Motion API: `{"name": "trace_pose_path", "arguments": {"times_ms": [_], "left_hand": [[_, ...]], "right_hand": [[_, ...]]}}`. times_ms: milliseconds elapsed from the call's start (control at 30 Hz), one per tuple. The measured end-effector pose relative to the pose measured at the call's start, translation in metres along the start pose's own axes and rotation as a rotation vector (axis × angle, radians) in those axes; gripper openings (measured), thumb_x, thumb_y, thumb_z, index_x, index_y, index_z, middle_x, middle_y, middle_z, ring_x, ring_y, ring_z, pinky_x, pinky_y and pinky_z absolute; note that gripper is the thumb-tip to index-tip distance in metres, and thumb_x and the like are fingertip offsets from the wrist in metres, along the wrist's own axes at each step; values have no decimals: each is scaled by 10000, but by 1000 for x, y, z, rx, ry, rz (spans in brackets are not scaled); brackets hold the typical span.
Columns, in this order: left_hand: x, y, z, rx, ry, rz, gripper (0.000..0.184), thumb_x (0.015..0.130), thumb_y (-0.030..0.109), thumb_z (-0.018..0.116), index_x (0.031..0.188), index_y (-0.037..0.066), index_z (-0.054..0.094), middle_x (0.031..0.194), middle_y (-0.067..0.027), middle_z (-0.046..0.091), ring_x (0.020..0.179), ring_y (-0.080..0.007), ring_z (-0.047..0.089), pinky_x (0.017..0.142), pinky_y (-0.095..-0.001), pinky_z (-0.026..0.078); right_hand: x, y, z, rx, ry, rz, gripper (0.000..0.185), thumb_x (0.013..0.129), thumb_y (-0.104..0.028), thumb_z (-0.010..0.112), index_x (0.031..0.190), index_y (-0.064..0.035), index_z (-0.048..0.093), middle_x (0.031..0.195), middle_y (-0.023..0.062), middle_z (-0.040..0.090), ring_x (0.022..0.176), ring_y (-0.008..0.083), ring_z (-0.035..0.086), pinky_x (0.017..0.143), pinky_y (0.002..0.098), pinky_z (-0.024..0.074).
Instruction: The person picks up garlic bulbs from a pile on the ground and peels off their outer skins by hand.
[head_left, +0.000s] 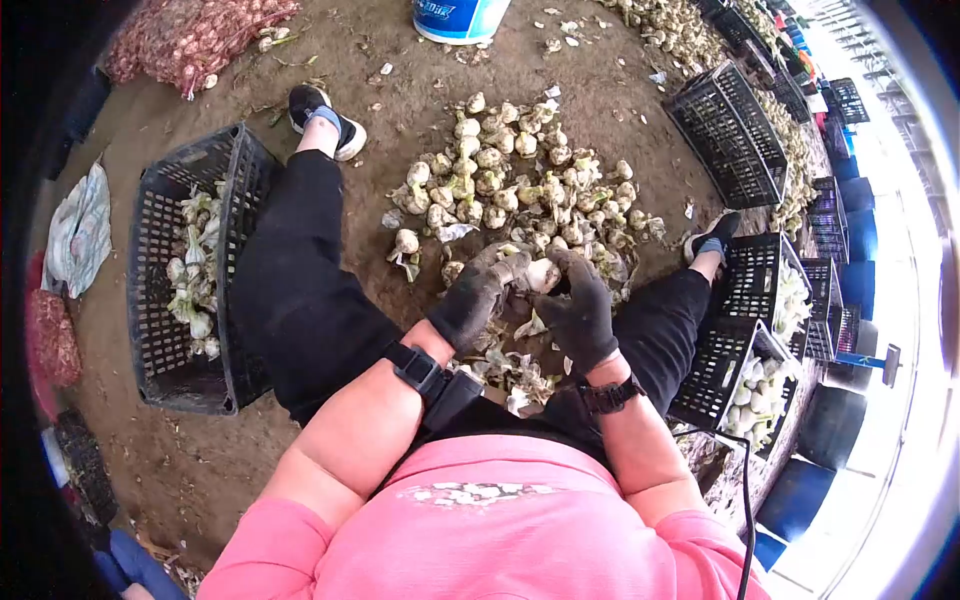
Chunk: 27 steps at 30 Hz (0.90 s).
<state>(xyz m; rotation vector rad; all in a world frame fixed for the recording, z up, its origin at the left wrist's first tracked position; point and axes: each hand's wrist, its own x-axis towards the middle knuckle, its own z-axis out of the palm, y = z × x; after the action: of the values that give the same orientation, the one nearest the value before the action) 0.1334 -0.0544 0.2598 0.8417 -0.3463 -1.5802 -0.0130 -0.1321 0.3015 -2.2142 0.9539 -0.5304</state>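
In dark work gloves, my left hand (478,292) and my right hand (582,312) meet between my knees. Their fingers are closed around a pale garlic bulb (543,276), whose white side shows between them. Just beyond lies a heap of unpeeled garlic bulbs (500,180) on the dirt floor, with brownish skins and short stems. Under my hands, loose papery skins (515,372) are scattered close to my lap. A single bulb (406,241) sits apart at the heap's left edge.
A black crate (240,270) with some stemmed bulbs stands left of my leg. At right, crates hold white bulbs (757,400); another black crate (728,135) is farther off. A red net sack (185,45) and a blue-white bucket (460,22) stand ahead.
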Motion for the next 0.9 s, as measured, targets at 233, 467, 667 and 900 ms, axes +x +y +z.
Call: {"name": "trace_pose_path", "arguments": {"times_ms": [233, 467, 667, 900], "left_hand": [[11, -15, -10, 420, 225, 280, 440, 829, 72, 532, 1257, 7, 456, 1019, -64, 586, 862, -135, 569, 778, -266, 474], [-12, 11, 16, 429, -18, 288, 624, 754, -10, 474, 1367, -4, 358, 1153, -82, 563, 969, -150, 560, 852, -259, 454], [-9, 1, 9, 14, -82, 88, 509, 752, 43, 491, 1261, 20, 483, 1046, -72, 595, 819, -139, 582, 720, -260, 498], [-2, -5, -3, -257, -34, 96, 292, 760, 119, 511, 1031, 38, 584, 876, -74, 628, 702, -143, 597, 577, -268, 511]], "right_hand": [[-7, -6, 7, 583, -171, 340, 311, 857, -115, 538, 1139, 11, 499, 979, 86, 601, 861, 177, 595, 778, 314, 487], [-8, 37, 31, 790, -25, 568, 279, 922, -209, 410, 1049, -8, 556, 899, 84, 605, 762, 153, 563, 686, 275, 463], [-12, 56, 39, 288, 35, 120, 211, 925, -171, 459, 1004, -19, 583, 906, 79, 610, 759, 194, 573, 702, 328, 470], [-9, 17, 14, 743, -98, 152, 393, 815, 4, 527, 1206, -30, 504, 1075, 59, 595, 939, 157, 582, 780, 273, 490]]}}
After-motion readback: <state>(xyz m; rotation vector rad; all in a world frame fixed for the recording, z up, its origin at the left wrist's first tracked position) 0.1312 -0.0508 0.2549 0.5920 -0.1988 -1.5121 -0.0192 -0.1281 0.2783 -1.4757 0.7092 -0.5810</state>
